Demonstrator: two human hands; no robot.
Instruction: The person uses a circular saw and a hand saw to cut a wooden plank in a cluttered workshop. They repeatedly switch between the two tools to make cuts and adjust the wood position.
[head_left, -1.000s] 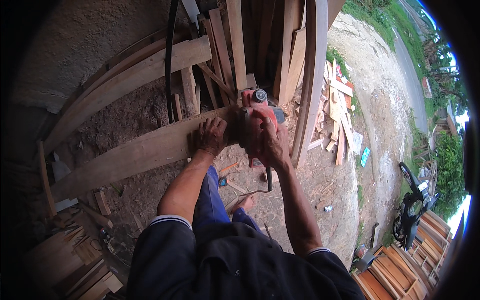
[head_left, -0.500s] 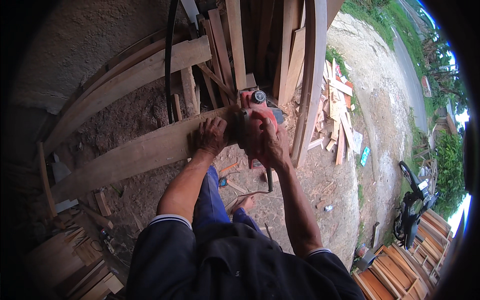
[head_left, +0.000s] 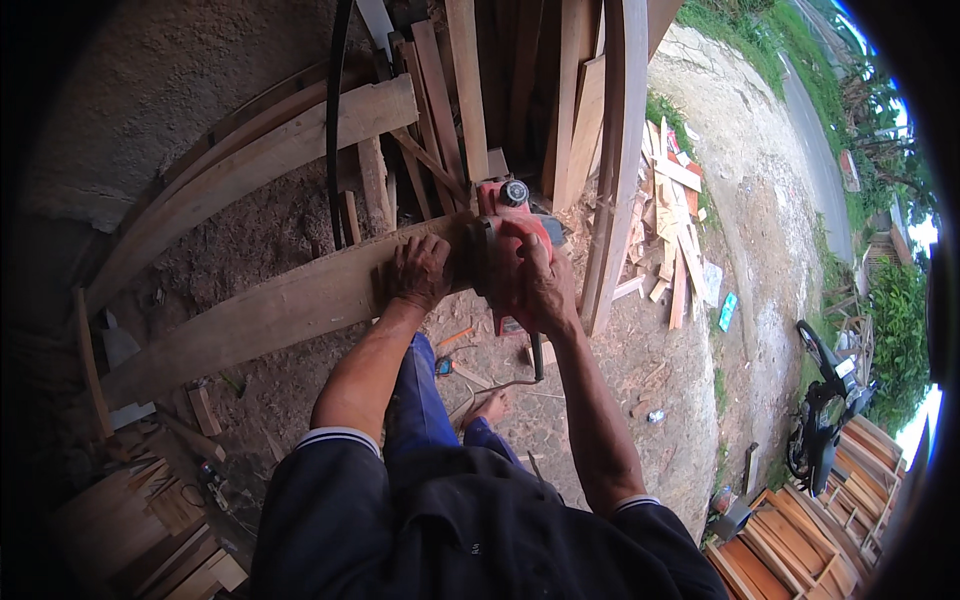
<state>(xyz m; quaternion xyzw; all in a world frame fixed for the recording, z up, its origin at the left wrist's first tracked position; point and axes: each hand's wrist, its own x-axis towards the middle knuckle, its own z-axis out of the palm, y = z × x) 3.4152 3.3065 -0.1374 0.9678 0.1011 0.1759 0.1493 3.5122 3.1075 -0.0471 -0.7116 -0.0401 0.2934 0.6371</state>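
A red electric planer [head_left: 505, 275] sits at the right end of a long wooden plank [head_left: 270, 305], which stretches away to the left. My right hand [head_left: 547, 285] is wrapped around the planer's handle, thumb on top. Just left of the planer, my left hand [head_left: 418, 272] bears on the plank with bent fingers gripping its upper edge. The planer hides the plank's right end. A dark power cord [head_left: 537, 355] hangs from the planer's near end toward the ground.
Upright boards [head_left: 615, 170] stand just right of the planer, more lean behind it. Another thick board [head_left: 250, 150] lies beyond the plank. Scrap wood [head_left: 677, 215] is piled at the right, past it a parked motorcycle [head_left: 825, 410]. My bare foot [head_left: 490, 408] is near the cord.
Almost nothing differs. The whole view has shifted slightly, while both hands and the planer keep about the same place on the plank.
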